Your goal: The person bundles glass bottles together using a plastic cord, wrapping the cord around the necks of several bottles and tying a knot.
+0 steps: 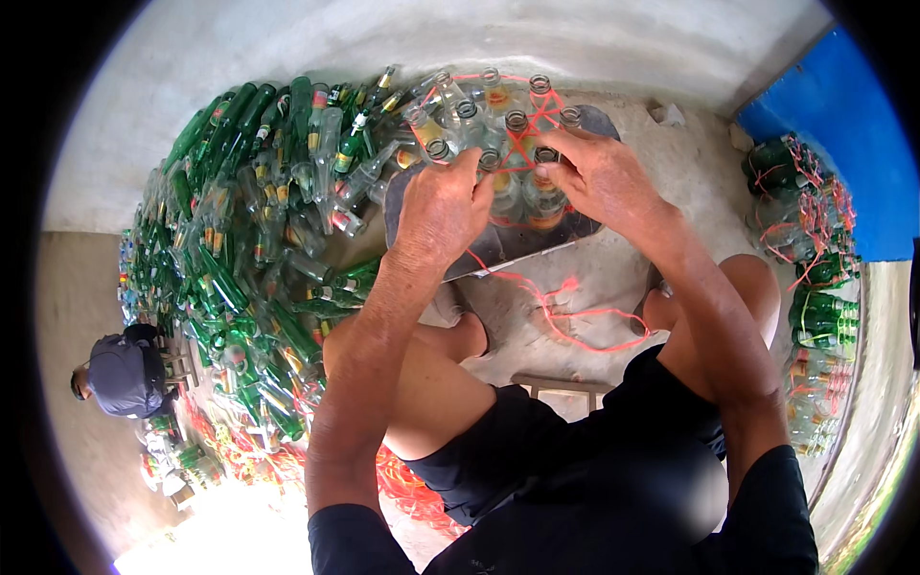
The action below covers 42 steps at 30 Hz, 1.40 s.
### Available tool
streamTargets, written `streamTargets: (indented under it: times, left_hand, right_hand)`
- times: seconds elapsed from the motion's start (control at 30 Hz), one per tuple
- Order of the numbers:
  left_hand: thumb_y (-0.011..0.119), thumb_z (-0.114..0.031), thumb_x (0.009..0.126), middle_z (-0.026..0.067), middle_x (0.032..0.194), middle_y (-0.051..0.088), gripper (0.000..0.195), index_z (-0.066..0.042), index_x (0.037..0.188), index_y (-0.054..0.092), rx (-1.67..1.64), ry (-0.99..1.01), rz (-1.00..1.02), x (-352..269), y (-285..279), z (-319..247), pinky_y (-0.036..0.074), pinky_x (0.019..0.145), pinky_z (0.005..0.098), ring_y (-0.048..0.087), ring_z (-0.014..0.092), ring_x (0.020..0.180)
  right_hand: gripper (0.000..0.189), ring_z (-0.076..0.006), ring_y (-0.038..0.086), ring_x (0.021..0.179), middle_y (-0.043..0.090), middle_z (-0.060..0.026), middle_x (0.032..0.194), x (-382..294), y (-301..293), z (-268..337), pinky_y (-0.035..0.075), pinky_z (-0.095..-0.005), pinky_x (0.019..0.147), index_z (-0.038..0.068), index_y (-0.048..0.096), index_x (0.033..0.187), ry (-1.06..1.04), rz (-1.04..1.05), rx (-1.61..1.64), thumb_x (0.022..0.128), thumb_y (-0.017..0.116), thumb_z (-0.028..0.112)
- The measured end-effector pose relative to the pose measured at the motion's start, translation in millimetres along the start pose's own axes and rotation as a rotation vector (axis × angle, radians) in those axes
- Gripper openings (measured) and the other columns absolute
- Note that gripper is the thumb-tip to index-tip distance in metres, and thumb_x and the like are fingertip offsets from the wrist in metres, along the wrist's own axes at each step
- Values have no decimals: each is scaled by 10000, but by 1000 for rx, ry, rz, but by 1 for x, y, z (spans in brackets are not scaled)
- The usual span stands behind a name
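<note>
A cluster of clear glass bottles [471, 126] stands upright on a dark, round-ended board [496, 248]. Red plastic cord [519, 151] loops around the outer necks and crosses between several on the right. My left hand [445, 205] is curled at the near left of the cluster, beside a front bottle neck, and closed on the cord; its palm side is hidden. With thumb and forefinger on the cord, my right hand [604, 176] sits around the near right bottle's neck [546, 155]. A loose cord tail [596, 313] runs from below my left hand to the floor.
Green and clear bottles [244, 187] lie in a large heap on the left. Tied bottle bundles [823, 316] line the right side by a blue panel [841, 144]. A person [126, 374] sits at far left. Red cord [410, 489] is piled behind my left leg.
</note>
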State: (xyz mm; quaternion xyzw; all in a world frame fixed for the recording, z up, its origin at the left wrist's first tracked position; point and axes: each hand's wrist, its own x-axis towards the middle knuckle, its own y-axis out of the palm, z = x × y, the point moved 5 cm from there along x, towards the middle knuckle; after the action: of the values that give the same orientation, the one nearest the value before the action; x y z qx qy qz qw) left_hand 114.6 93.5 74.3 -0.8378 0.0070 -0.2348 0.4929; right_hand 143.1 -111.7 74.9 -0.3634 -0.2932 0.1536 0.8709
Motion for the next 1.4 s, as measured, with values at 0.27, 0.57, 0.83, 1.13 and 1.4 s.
streamTargets:
  times: [0.27, 0.57, 0.83, 1.13, 1.4]
  left_hand:
    - [714, -120, 921, 222, 737, 684, 171, 16, 988, 635, 279, 140, 182, 11, -5, -10, 560, 628, 517, 698, 437, 711]
    - [664, -62, 830, 212, 716, 670, 97, -10, 749, 649, 364, 499, 329, 53, -10, -30, 542, 630, 537, 685, 434, 695]
    - [645, -76, 817, 261, 726, 649, 123, 7, 728, 659, 333, 491, 448, 87, -1, -22, 519, 645, 540, 654, 473, 723]
    - [702, -120, 833, 217, 759, 718, 153, -16, 890, 798, 40, 106, 674, 113, 12, 15, 528, 653, 463, 664, 337, 649]
    - [723, -162, 839, 192, 903, 783, 208, -80, 993, 838, 172, -77, 649, 104, 19, 43, 593, 794, 426, 759, 307, 815]
  right_hand:
    - [231, -426, 679, 858, 687, -188, 905, -1, 5, 3, 546, -521, 702, 35, 656, 1112, -65, -54, -40, 887, 689, 73]
    - [301, -386, 717, 924, 722, -144, 982, -4, 10, -1, 586, -510, 744, 90, 682, 1198, -27, -39, -139, 898, 649, 95]
    - [282, -349, 727, 913, 720, -101, 1010, -3, 10, 1, 602, -477, 729, 112, 654, 1199, -39, -12, -157, 917, 648, 118]
    - [232, -353, 713, 908, 699, -100, 971, -3, 11, -2, 580, -485, 740, 120, 655, 1153, 9, 3, -119, 921, 661, 130]
    - [241, -357, 716, 927, 707, -115, 970, -2, 9, 2, 578, -492, 761, 126, 674, 1170, 13, 8, -101, 930, 666, 150]
